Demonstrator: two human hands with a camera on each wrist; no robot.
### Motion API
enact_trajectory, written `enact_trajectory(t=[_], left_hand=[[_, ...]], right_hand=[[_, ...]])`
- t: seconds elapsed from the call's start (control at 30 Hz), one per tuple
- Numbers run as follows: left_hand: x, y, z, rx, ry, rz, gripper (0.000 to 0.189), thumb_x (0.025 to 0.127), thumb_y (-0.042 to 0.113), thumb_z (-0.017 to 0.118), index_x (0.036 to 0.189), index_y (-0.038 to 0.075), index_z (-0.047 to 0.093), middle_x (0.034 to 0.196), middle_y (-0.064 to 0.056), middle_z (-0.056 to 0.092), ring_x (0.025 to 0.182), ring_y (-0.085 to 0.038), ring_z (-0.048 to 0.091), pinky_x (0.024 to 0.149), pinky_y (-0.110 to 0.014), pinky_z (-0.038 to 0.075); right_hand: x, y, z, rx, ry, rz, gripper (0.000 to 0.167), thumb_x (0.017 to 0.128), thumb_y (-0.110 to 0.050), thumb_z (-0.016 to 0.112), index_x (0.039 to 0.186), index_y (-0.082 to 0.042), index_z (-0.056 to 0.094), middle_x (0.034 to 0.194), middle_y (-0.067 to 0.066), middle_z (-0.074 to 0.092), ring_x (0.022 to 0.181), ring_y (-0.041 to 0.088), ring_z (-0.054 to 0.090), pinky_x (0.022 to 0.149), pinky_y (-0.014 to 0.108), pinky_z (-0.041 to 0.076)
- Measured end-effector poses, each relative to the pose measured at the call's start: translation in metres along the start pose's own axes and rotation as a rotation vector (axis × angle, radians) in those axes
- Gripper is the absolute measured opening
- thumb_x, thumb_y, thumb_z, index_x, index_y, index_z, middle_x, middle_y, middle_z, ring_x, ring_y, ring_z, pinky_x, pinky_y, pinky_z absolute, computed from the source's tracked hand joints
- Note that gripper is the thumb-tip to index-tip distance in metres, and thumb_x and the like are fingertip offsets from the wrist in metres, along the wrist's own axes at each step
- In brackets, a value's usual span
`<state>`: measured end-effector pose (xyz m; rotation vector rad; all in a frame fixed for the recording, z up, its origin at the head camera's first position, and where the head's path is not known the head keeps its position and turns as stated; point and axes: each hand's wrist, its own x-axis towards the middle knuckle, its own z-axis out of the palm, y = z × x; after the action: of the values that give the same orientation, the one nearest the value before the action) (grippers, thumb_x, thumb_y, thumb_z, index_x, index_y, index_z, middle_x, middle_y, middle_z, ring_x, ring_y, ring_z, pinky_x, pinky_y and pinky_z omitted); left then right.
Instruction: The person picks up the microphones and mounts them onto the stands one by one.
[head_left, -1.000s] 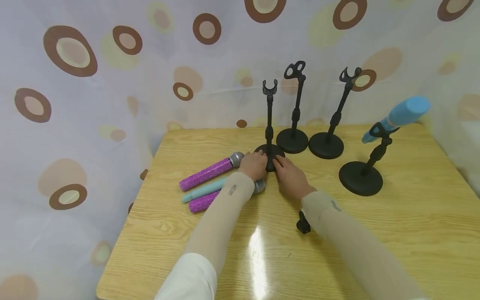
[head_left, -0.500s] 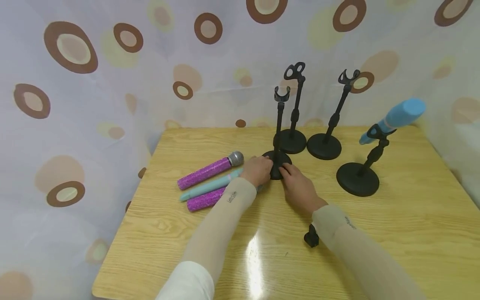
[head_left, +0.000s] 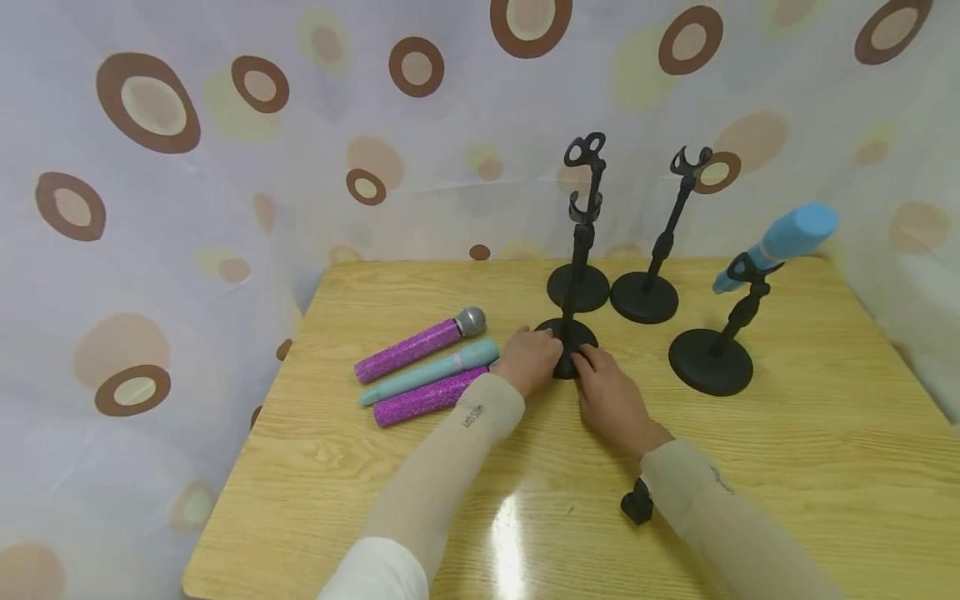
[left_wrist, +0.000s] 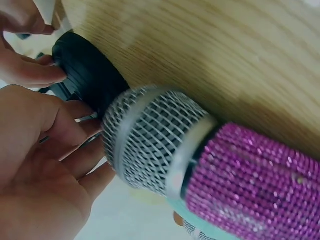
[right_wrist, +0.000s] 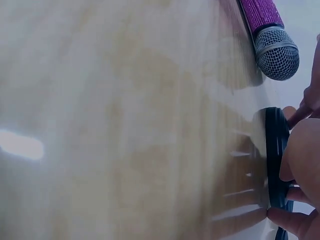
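Observation:
A black desktop microphone stand (head_left: 577, 267) stands upright with its round base on the table, its clip holding nothing. My left hand (head_left: 531, 360) grips the base's left edge; my right hand (head_left: 617, 410) holds its front right edge. In the left wrist view, fingers of both hands touch the black base (left_wrist: 87, 70). The right wrist view shows the base edge (right_wrist: 276, 155) between my fingers. Beside my left hand lie a purple glittery microphone (head_left: 408, 350), a pale teal microphone (head_left: 427, 372) and another purple microphone (head_left: 427, 397), whose head is mostly hidden by that hand.
Behind stand two microphone stands (head_left: 578, 288) (head_left: 645, 297) with bare clips. At the right, another stand (head_left: 711, 362) carries a blue microphone (head_left: 795, 235). A patterned curtain (head_left: 262, 183) rises behind the wooden table (head_left: 300, 500).
Both hands have slid the stand toward me and to the right, so it now overlaps the stand behind it. The microphones on the table have stayed put.

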<state>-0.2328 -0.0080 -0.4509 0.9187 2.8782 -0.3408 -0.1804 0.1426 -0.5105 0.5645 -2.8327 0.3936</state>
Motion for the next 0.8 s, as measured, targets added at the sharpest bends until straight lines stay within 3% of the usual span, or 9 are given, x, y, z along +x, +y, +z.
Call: enact_trajectory(t=[0.17,0.4,0.57,0.8], left_hand=[[-0.005,0.013,0.001,0.045,0.027,0.005,0.025,0.101,0.020,0.057,0.122,0.014,0.069,0.126,-0.003,0.069,0.116,-0.018,0.066,0.108,-0.039,0.047],[-0.013,0.033,0.004,0.103,0.017,-0.013,0.031,0.102,0.022,0.055,0.131,0.016,0.066,0.139,-0.004,0.061,0.125,-0.018,0.060,0.110,-0.038,0.045],[-0.021,0.044,0.007,0.127,0.104,-0.002,0.027,0.102,0.021,0.056,0.124,0.016,0.070,0.132,-0.005,0.066,0.116,-0.017,0.065,0.101,-0.033,0.052],[-0.035,0.058,0.019,0.116,0.223,-0.028,0.021,0.101,0.016,0.056,0.116,0.010,0.070,0.111,-0.004,0.069,0.102,-0.015,0.065,0.084,-0.022,0.057]], right_hand=[[-0.012,-0.001,0.000,-0.010,0.019,0.005,0.037,0.096,-0.007,0.059,0.130,0.008,0.058,0.137,0.026,0.052,0.128,0.040,0.051,0.101,0.051,0.050],[-0.027,-0.005,-0.003,-0.030,0.017,0.018,0.038,0.094,-0.006,0.061,0.129,0.008,0.057,0.136,0.026,0.052,0.128,0.040,0.050,0.097,0.051,0.053],[-0.041,-0.009,-0.009,-0.005,0.038,0.031,0.036,0.093,-0.005,0.061,0.126,0.009,0.059,0.132,0.026,0.054,0.124,0.040,0.052,0.092,0.052,0.055],[-0.055,-0.015,-0.010,-0.011,0.045,0.008,0.036,0.091,-0.004,0.062,0.125,0.010,0.060,0.129,0.026,0.055,0.122,0.040,0.053,0.098,0.051,0.052]])
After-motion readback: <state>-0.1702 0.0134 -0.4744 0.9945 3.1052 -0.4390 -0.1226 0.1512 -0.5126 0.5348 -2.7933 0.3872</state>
